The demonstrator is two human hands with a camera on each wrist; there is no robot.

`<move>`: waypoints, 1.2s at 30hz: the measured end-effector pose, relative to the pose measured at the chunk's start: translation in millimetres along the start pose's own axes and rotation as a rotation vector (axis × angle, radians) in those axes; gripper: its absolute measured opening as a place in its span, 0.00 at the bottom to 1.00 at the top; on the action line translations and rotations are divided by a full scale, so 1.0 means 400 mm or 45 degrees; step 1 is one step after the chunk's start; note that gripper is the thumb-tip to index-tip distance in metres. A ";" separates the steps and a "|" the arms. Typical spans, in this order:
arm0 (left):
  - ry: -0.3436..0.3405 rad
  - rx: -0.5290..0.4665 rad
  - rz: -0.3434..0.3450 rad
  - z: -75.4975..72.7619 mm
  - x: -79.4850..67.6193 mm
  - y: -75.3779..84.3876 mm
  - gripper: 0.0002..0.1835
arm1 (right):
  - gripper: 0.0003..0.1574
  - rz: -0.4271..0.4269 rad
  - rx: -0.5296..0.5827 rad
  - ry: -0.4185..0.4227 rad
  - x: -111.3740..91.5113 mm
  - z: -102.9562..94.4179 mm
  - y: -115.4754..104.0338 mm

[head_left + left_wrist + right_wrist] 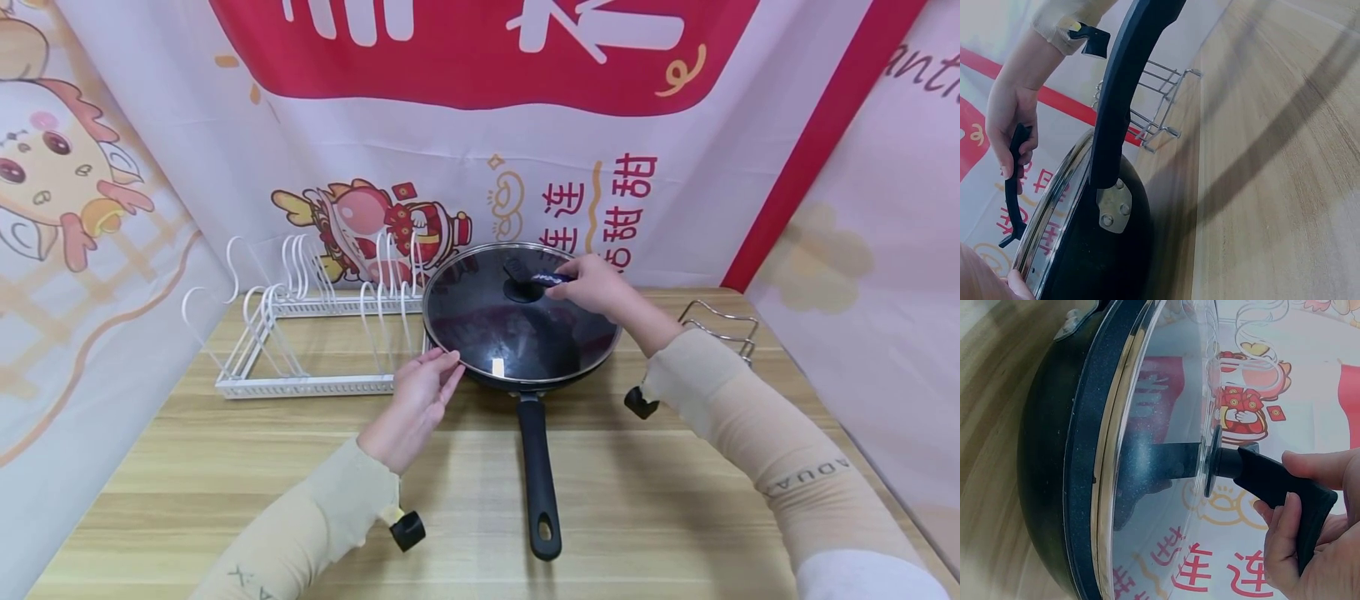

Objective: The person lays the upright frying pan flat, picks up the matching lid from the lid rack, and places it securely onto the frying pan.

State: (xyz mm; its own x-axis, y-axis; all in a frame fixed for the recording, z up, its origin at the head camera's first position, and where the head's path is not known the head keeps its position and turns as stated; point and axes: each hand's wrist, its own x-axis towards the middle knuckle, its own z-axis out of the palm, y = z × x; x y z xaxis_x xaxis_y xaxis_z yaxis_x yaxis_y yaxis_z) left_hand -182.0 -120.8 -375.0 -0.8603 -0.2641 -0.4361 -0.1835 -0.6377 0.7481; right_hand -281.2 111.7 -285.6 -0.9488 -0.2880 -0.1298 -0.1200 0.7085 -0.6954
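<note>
A black frying pan [538,475] stands on the wooden table with its long handle toward me. Over it lies a glass lid [487,333] with a metal rim; whether the rim sits fully on the pan all round I cannot tell. My right hand [592,287] grips the lid's black handle [1285,487], thumb on one side and fingers curled round the other. At the front left, my left hand [423,396] touches the lid's edge with its fingertips, fingers mostly straight. In the left wrist view only part of that hand [985,278] shows, beside the rim.
Left of the pan stands a white dish rack [307,386] with curved upright dividers, close to the pan's side. A small chrome wire rack [720,325] is at the right back. Printed cloth [487,142] hangs behind and along both sides of the table [637,517].
</note>
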 end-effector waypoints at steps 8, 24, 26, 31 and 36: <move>0.006 0.020 0.013 -0.008 0.003 -0.004 0.14 | 0.30 -0.032 0.024 0.018 -0.001 0.011 0.000; 0.026 0.028 0.031 -0.012 0.009 -0.011 0.14 | 0.31 -0.036 0.022 0.048 -0.002 0.029 0.003; 0.030 0.029 0.034 -0.013 0.012 -0.012 0.15 | 0.31 -0.035 0.025 0.049 -0.001 0.031 0.003; 0.036 0.033 0.042 -0.013 0.013 -0.014 0.15 | 0.31 -0.020 0.041 0.041 -0.002 0.033 0.003; 0.049 0.034 0.050 -0.013 0.013 -0.015 0.14 | 0.30 -0.016 0.043 0.043 0.000 0.036 0.005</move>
State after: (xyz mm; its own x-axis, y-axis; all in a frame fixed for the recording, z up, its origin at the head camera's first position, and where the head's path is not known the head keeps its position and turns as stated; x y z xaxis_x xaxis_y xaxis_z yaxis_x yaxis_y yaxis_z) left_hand -182.9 -122.1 -384.3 -0.8482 -0.3167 -0.4246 -0.1627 -0.6070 0.7779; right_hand -277.4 103.8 -297.2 -0.9566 -0.2747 -0.0973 -0.1228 0.6826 -0.7204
